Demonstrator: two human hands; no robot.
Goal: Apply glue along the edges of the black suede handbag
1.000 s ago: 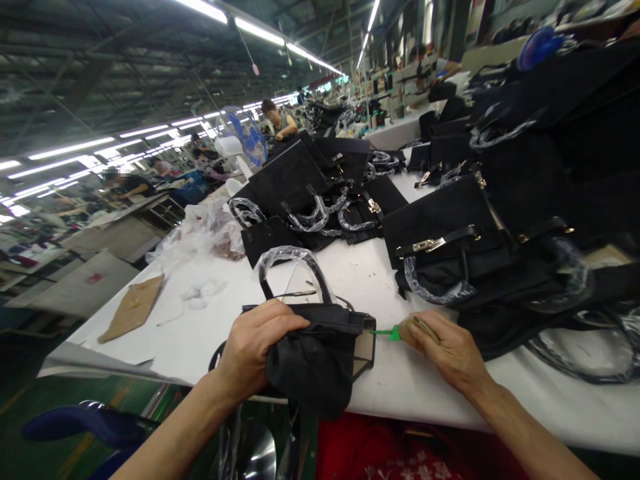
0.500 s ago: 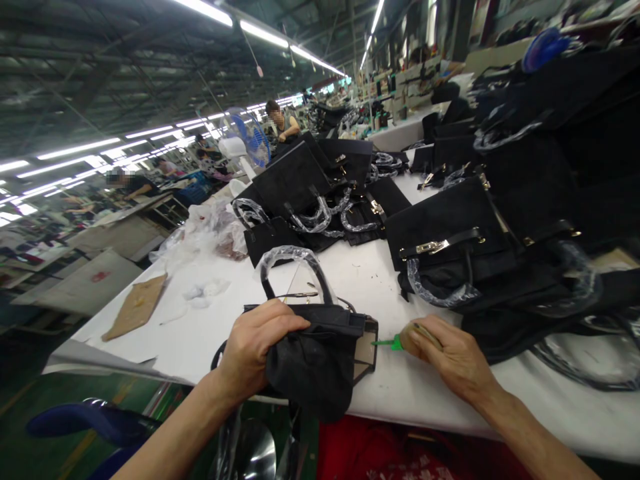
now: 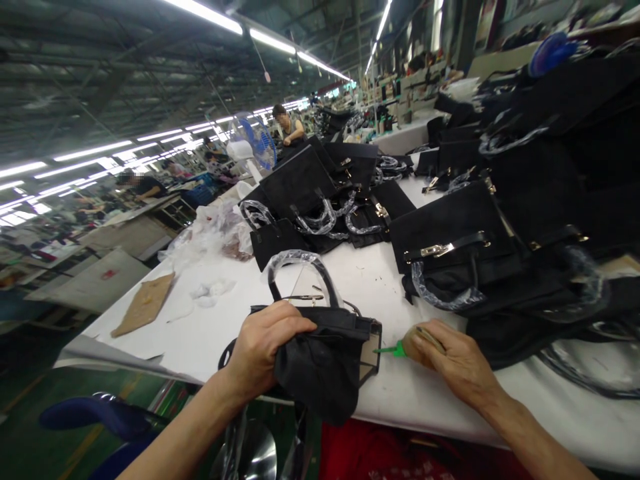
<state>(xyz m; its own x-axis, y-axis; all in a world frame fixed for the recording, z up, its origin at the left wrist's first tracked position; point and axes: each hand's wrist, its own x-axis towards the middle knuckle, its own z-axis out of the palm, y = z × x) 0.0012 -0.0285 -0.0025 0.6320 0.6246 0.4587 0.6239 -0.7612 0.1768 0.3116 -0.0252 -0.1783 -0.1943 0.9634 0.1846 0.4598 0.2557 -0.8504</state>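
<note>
Long strip lights (image 3: pixel 205 15) run under the dark roof of a big workroom, with a blue fan (image 3: pixel 260 143) and a co-worker (image 3: pixel 289 127) at the far side, left of the middle. A white table (image 3: pixel 195 340) reaches across the scene, its near edge sloping.

The bag (image 3: pixel 320 380), black and soft-sided, is at the near edge of the table, about the middle, with its lower part hanging over the edge. Its handle (image 3: pixel 300 257), wrapped in clear film, arches up on the far side. The left hand (image 3: pixel 267 340) grips the bag's left part, thumb laid along the top; the fingers are mostly hidden, so how they sit cannot be told.

The right hand (image 3: pixel 450 347) is closed around a brownish tool (image 3: pixel 413 343) with a green tip (image 3: pixel 397 350). The tip points left at the pale panel (image 3: pixel 369 350) on the bag's right end; whether it touches cannot be told.

Farther off lies a heap of black bags (image 3: pixel 295 183), and on the right another bag with a gold clasp (image 3: pixel 437 250) lies on dark material. Left of the heap is crumpled plastic (image 3: pixel 213 233); nearer and farther left, a brown card (image 3: pixel 145 303). Red cloth (image 3: pixel 380 447) shows below the near edge.
</note>
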